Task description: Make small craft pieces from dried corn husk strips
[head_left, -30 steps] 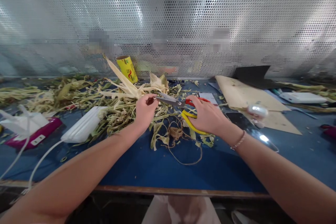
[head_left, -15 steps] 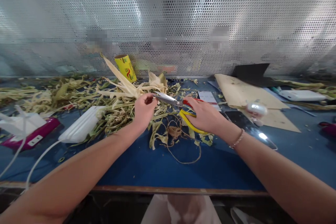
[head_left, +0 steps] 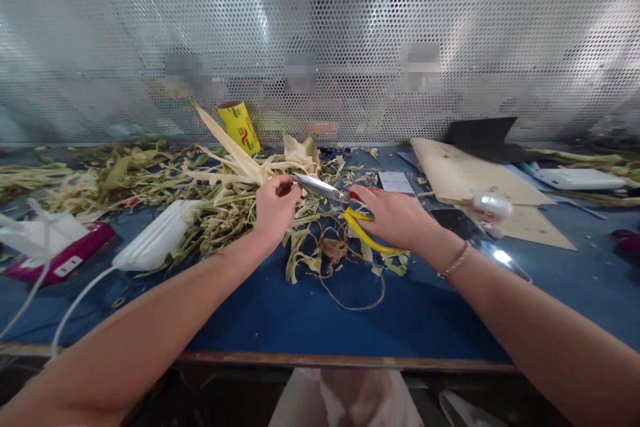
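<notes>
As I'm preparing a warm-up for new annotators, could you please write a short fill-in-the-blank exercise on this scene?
1. The right hand holds a pair of ____ with a yellow lower handle.
2. A bracelet circles the person's ____ wrist.
3. The bare part of the tabletop is coloured ____.
4. The tilted tube before the perforated panel is mostly ____.

Missing words: scissors; right; blue; yellow.

Compared with a second ago, the blades of the scissors (head_left: 342,196), then visibly spread, have drawn together and catch more light. The right hand (head_left: 395,217) now hides more of the red handle (head_left: 356,194).
</notes>
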`<state>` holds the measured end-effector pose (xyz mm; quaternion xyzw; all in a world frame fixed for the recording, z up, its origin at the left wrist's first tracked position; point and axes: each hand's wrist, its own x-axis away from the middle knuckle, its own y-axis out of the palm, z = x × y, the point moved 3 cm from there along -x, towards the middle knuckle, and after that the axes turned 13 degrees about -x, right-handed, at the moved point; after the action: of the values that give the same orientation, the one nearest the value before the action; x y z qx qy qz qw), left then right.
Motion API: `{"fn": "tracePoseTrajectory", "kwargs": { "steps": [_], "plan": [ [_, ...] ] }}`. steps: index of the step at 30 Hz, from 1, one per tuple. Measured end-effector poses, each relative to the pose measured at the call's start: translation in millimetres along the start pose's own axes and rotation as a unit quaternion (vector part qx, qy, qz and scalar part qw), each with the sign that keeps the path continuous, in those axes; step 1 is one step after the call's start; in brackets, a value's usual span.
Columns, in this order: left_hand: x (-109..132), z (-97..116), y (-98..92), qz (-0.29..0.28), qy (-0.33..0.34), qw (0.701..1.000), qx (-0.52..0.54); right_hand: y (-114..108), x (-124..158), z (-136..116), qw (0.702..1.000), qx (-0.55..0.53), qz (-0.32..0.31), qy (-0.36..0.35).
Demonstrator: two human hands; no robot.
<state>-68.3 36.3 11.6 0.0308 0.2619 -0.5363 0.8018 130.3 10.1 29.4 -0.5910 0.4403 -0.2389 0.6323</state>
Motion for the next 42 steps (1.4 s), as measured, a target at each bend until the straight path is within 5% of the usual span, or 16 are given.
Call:
{"fn": "tracePoseTrajectory", "kwargs": {
  "steps": [28,37,42],
  "plan": [
    [3.1,-1.8,5.7,-0.035,-0.052,0.997,0.039,-4.9,2.7,-2.7,0.997,0.011,-0.068,0.027],
    [2.3,-3.8,10.5,-0.088,-0.130,0.971,0.181,5.1,-2.8,16.3,0.984,-0.147,0.085,0.062],
    [1.1,-2.8,14.1,-0.127,-0.181,0.942,0.252,15.3,-9.2,30.0,0.972,-0.211,0.101,0.035]
  ]
}}
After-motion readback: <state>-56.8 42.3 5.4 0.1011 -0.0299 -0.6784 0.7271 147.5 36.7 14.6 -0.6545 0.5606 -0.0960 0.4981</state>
